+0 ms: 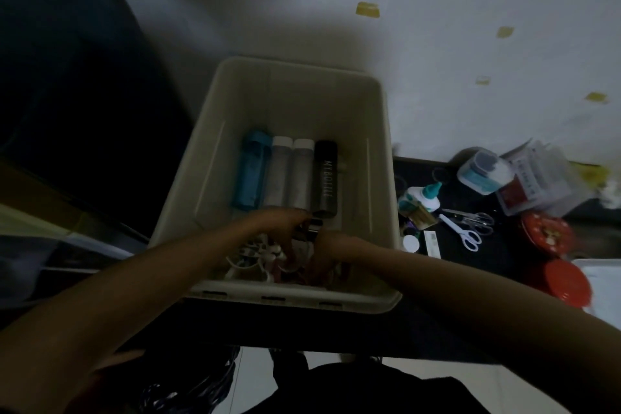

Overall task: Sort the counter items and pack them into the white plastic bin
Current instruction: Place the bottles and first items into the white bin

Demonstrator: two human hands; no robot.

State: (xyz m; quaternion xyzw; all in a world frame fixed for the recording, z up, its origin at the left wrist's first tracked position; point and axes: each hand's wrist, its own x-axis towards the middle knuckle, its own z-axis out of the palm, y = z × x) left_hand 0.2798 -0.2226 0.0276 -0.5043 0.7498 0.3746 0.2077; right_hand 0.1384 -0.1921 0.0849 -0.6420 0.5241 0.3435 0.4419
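Currently mid-packing: white plastic bin (378, 131) on the counter holds four bottles (289, 175) side by side. Both hands work the small clutter at its near end; left hand (282, 222) and right hand (331, 247) grips unreadable. Next, probably: scissors (465, 232) beside the bin.

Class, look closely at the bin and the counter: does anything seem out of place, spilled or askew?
Nothing looks spilled or broken. The four bottles lie neatly side by side in the white bin. Only the heap of cords at its near end, under both hands, looks tangled. Scissors and a glue bottle remain unpacked on the counter.
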